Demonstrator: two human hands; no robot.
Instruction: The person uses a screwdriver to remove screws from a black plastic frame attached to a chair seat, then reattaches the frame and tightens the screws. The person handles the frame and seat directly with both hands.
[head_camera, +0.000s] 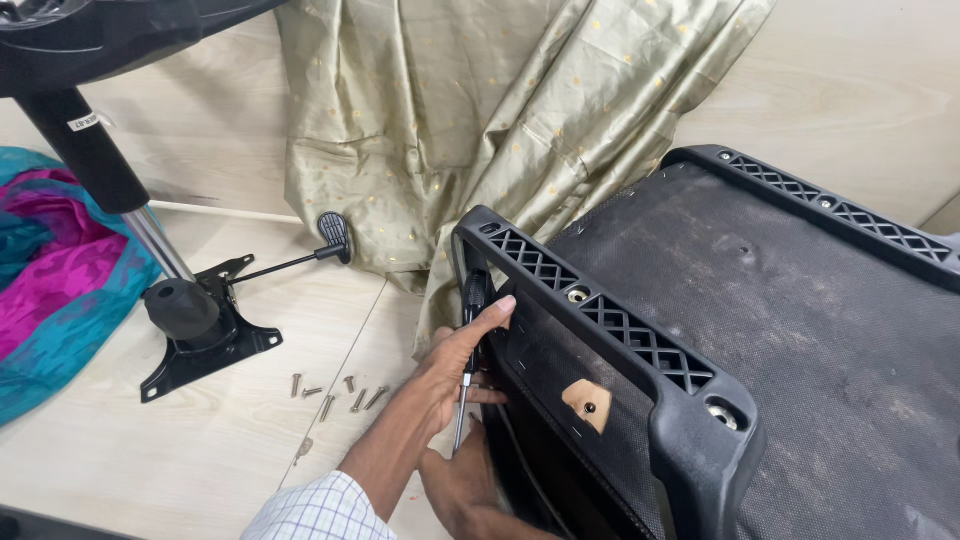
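A black chair seat (640, 340) stands tilted on the floor, its lattice-patterned plastic rim facing me and its dark mesh underside to the right. My left hand (455, 365), in a checked sleeve, grips a screwdriver (472, 300) with a black handle, held upright against the seat's left edge with its metal shaft pointing down. My right hand (460, 488) rests below it at the seat's lower edge, its fingers tucked out of sight behind the rim. A tan patch with a black stud (588, 402) shows on the seat's side.
Several loose bolts (340, 392) lie on the pale floor left of my hands. A black chair mechanism plate (200, 345) with its gas column (90, 150) and paddle lever (335, 232) stands further left. Olive cloth (450, 120) hangs behind, with a colourful cloth (50, 280) at far left.
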